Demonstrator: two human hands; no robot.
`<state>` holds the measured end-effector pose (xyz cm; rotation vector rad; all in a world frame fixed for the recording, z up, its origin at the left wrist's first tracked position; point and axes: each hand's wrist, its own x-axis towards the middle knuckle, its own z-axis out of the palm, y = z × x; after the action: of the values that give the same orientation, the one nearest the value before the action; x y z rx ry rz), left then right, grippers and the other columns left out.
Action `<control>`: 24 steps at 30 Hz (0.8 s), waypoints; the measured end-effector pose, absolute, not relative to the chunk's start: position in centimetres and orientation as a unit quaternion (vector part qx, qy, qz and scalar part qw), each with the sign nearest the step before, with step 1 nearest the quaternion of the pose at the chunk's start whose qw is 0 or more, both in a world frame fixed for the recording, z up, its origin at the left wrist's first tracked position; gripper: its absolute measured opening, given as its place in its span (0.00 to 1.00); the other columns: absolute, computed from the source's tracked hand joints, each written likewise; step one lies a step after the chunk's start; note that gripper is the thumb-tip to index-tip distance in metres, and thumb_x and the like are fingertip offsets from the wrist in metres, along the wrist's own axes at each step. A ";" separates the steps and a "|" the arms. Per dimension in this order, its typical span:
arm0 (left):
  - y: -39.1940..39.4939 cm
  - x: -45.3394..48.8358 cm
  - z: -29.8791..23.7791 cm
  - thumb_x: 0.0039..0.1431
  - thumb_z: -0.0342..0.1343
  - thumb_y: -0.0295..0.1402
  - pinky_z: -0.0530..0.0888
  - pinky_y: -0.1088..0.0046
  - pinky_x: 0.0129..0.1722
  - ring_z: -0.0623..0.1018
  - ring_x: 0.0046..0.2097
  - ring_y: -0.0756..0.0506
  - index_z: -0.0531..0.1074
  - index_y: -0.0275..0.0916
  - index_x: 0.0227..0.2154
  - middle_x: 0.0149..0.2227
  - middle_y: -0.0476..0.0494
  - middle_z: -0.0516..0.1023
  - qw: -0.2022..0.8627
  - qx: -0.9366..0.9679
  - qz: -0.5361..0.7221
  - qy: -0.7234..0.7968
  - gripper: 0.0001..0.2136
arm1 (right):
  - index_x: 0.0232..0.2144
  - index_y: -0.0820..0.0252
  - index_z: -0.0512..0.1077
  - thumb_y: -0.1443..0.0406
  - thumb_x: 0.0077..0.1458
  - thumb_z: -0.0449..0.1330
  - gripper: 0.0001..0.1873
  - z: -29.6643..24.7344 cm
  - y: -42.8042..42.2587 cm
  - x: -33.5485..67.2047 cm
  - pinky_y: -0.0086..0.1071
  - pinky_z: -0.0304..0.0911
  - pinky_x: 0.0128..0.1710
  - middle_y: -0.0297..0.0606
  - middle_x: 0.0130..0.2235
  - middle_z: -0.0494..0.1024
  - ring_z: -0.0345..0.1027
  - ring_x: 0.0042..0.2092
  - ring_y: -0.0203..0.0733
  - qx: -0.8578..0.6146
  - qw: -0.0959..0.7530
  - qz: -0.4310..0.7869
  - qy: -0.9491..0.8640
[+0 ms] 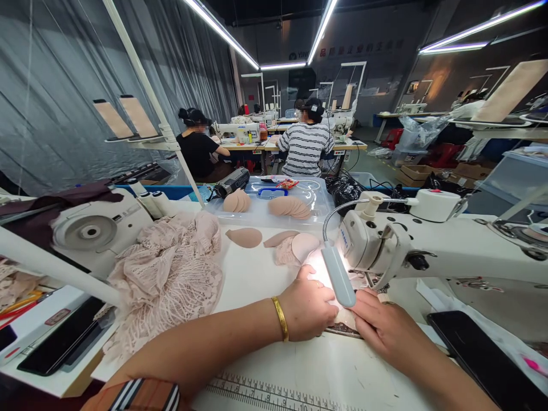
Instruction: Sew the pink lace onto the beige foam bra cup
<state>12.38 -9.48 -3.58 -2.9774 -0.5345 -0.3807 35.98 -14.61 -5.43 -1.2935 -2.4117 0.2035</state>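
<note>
both hands' fingers [319,285] lie flat and unclenched on the fabric piece [342,322], seemingly pinned beneath them.

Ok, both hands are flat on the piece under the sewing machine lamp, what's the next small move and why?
Probably ease the fabric piece forward toward the needle. The left hand and right hand both press it flat on the table just in front of the sewing machine head, under the lit lamp. The needle itself is hidden.
</note>
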 end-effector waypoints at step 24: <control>-3.8 10.9 -1.7 0.61 0.46 0.17 0.73 0.66 0.47 0.77 0.52 0.41 0.68 0.33 0.58 0.53 0.35 0.76 -0.020 -0.883 -0.101 -0.459 0.23 | 0.34 0.51 0.62 0.64 0.68 0.43 0.11 -7.4 -14.4 35.4 0.32 0.53 0.23 0.32 0.32 0.72 0.60 0.25 0.39 -0.549 0.140 0.051 -0.823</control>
<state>10.92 -3.76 -1.70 -2.8095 -1.4596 -0.3230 35.36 -14.37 -7.35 -1.5865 -2.3769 0.1469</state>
